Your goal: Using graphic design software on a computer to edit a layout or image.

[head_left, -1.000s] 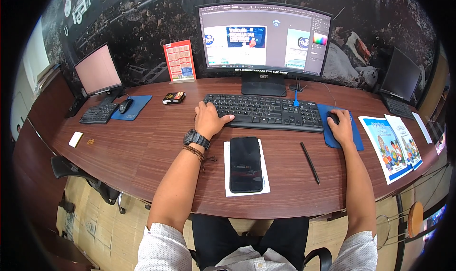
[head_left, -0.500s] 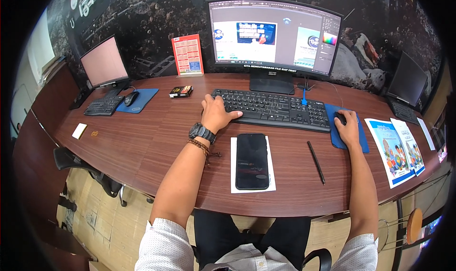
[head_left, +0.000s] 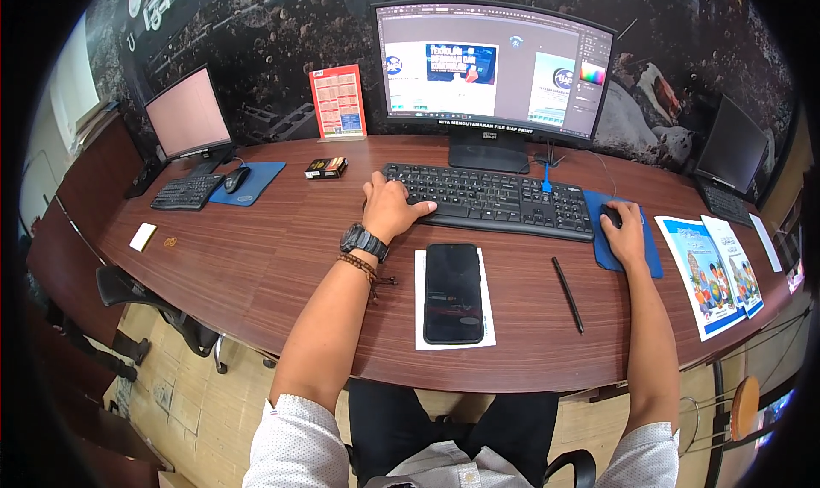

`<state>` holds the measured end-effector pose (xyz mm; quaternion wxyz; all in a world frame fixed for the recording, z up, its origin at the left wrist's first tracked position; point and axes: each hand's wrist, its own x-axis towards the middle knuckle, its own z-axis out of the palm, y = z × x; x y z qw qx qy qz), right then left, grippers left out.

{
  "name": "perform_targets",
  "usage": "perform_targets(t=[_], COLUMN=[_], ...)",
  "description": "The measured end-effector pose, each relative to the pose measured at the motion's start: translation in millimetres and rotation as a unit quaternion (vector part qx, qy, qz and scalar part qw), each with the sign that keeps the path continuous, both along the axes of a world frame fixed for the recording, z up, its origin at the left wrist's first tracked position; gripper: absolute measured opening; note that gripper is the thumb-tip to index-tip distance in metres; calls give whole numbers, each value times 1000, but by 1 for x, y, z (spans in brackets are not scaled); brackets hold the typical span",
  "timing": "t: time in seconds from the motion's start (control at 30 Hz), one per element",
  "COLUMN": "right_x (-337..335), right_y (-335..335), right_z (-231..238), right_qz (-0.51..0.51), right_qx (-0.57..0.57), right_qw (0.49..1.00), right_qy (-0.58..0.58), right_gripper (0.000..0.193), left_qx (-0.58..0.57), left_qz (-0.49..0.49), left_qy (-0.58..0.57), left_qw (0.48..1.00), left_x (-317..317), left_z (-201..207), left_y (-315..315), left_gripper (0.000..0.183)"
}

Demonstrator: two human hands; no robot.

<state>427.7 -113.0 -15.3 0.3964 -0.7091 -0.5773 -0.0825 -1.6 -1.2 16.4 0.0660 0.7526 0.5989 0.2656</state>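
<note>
My left hand [head_left: 391,209] lies on the left end of a black keyboard [head_left: 491,202], its thumb stretched along the front edge and its fingers apart over the keys. A black watch and beaded bracelets circle that wrist. On the right, my right hand [head_left: 628,236] curves over a black computer mouse [head_left: 611,215], most of which it hides. The mouse sits on a blue mouse pad [head_left: 605,250]. Behind the keyboard stands a curved monitor [head_left: 512,69] with a design program and several graphics on screen. Between my forearms, a dark phone [head_left: 453,296] rests on white paper [head_left: 489,326].
A black stylus [head_left: 568,296] lies right of the phone. Colourful printed booklets [head_left: 700,274] are at the right desk edge. A small dark box [head_left: 326,167] and a red-bordered calendar [head_left: 338,103] stand left of the monitor. Another keyboard [head_left: 185,191] and monitor [head_left: 190,112] occupy the left side.
Both hands stay in the same places on the keyboard and mouse. At the lower left, dark shapes like shoes on the floor have shifted and show more.
</note>
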Motion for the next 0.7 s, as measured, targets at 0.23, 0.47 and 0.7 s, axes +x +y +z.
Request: perform_targets(t=[0.23, 0.47, 0.7], right_x=[4, 3, 3], right_y=[1, -1, 1], right_z=[-2, 0, -2], right_qz=[22, 39, 40], right_qx=[9, 16, 29], right_qw=[1000, 999, 999], right_qy=[-19, -7, -10], right_gripper=[35, 32, 31], left_qx=[12, 17, 29], left_qz=[17, 19, 25], left_qy=[-13, 20, 40], left_qw=[1000, 999, 998], left_x=[5, 5, 6], left_z=[-4, -11, -14], left_y=[-4, 0, 0], left_gripper=[74, 83, 84])
